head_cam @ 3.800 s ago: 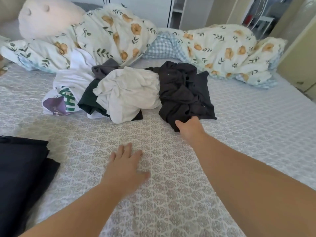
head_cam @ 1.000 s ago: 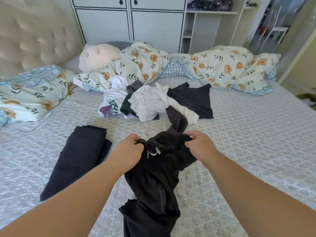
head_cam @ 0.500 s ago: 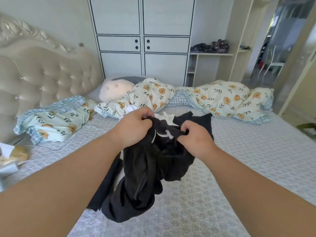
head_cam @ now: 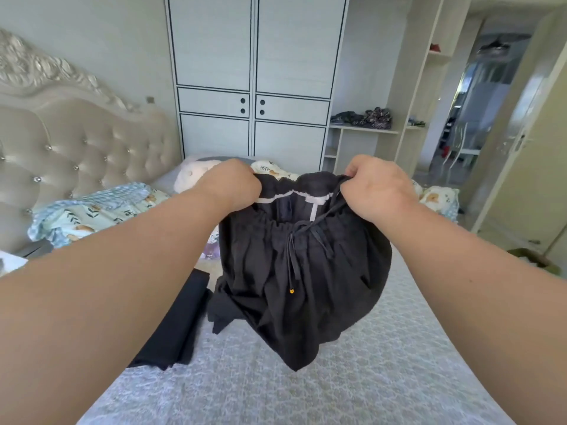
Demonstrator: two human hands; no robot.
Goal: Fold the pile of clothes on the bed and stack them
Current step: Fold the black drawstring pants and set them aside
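**Black pants held up by the waistband**

The pants [head_cam: 302, 271] hang in the air over the bed [head_cam: 383, 378], drawstring dangling at the front. The left hand [head_cam: 228, 184] pinches the waistband at one end, and the right hand [head_cam: 376, 187] pinches the other. Below the left forearm, a folded dark garment [head_cam: 181, 329] lies on the bed. Beyond the hands sits a floral duvet [head_cam: 92, 210].

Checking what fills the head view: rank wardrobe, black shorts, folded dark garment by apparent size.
1. wardrobe
2. black shorts, though nearness to the camera inflates them
3. folded dark garment, partly hidden by the left arm
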